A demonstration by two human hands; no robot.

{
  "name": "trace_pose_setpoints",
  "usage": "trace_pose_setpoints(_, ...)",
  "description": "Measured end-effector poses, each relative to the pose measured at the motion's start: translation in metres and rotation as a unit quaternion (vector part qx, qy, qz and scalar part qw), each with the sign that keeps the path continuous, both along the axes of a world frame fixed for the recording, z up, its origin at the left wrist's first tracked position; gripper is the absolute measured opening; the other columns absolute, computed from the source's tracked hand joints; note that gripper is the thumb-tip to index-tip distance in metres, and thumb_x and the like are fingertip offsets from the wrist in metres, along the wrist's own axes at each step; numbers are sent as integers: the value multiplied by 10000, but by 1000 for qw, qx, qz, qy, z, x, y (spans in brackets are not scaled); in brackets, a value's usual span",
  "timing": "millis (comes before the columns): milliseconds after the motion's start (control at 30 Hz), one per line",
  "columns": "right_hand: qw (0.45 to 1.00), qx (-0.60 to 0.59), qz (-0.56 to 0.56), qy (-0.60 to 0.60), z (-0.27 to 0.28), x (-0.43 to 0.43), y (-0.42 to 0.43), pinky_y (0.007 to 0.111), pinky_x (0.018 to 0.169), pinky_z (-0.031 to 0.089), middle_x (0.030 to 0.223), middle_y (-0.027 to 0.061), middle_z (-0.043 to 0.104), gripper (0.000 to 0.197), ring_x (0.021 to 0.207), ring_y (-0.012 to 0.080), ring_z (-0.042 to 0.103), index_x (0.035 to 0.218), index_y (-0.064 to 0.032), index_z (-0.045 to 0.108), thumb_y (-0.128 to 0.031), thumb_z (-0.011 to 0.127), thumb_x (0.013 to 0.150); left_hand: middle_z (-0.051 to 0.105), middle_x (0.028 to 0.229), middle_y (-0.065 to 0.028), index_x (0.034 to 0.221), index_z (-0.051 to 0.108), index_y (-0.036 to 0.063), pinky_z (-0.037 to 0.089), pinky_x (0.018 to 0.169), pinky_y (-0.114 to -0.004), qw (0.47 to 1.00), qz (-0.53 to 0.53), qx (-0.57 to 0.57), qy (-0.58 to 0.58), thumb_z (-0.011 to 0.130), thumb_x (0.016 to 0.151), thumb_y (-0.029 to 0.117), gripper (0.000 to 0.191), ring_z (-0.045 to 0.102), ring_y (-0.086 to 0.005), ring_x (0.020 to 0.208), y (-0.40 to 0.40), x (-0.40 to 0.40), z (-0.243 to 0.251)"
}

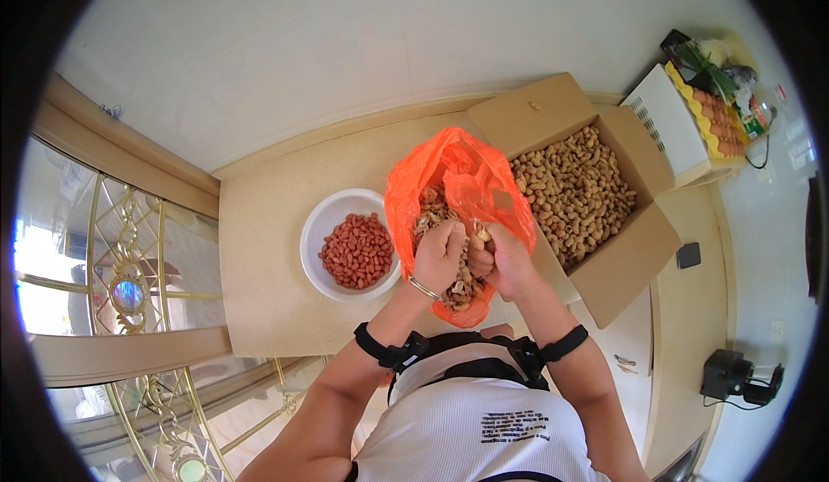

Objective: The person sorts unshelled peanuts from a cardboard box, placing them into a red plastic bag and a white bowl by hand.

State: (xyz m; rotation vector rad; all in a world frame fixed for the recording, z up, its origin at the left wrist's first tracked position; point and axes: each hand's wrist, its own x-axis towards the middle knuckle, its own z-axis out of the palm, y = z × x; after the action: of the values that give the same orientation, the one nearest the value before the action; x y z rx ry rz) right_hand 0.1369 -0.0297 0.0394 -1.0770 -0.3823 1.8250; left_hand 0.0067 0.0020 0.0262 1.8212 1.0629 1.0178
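Both hands are over an orange plastic bag (453,151) that holds many broken peanut shells (463,291). My right hand (500,256) grips a peanut shell (481,232) between thumb and fingers. Close beside it, my left hand (442,255) has its fingers curled; whether something is inside them is hidden. To the left of the bag stands a white bowl (312,268) with shelled red-skinned peanuts (356,251) in it. An open cardboard box (625,275) on the right is filled with unshelled peanuts (576,190).
The bowl, bag and box are on a beige counter (265,236) against a wall. A dark flat object (688,255) lies right of the box. Egg trays (712,119) rest on a white appliance (667,119) at the back right. A glass-paned partition (129,255) borders the left side.
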Motion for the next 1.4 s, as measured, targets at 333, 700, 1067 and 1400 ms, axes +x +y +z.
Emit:
trace_pose_setpoints(333, 998, 5, 23, -58, -3, 8, 3, 236, 483, 284, 518, -22, 370, 326, 475, 104, 330, 663, -83, 436, -323, 390, 879, 543, 620, -96, 720, 526, -4, 400, 485, -316, 998, 28, 12, 61, 485, 870, 268, 314, 460, -229, 501, 18, -16, -64)
trace_pose_setpoints(700, 716, 258, 34, -647, 11, -7, 3, 345, 504, 409, 579, 138, 525, 318, 517, 271, 530, 705, -11, 540, -285, 497, 861, 405, 550, 2, 748, 504, 85, 189, 337, -188, 673, -97, -639, -360, 273, 891, 559, 546, 241, -75, 393, 20, -8, -39)
trace_pose_setpoints(1067, 981, 21, 60, -184, -24, 12, -1, 201, 537, 355, 702, -23, 526, 210, 608, 55, 457, 880, -39, 566, -248, 563, 858, 519, 657, -25, 819, 565, 37, 388, 431, -217, 865, 112, -434, -226, 402, 921, 258, 293, 464, -98, 537, 29, -108, -53)
trace_pose_setpoints(1400, 977, 38, 125, -171, -31, -2, -2, 212, 559, 372, 686, -9, 520, 213, 604, 77, 455, 825, -21, 559, -221, 519, 885, 611, 857, -113, 948, 585, 19, 453, 723, -308, 980, -36, -170, 91, 492, 859, 175, 203, 587, -204, 798, 4, -45, 0)
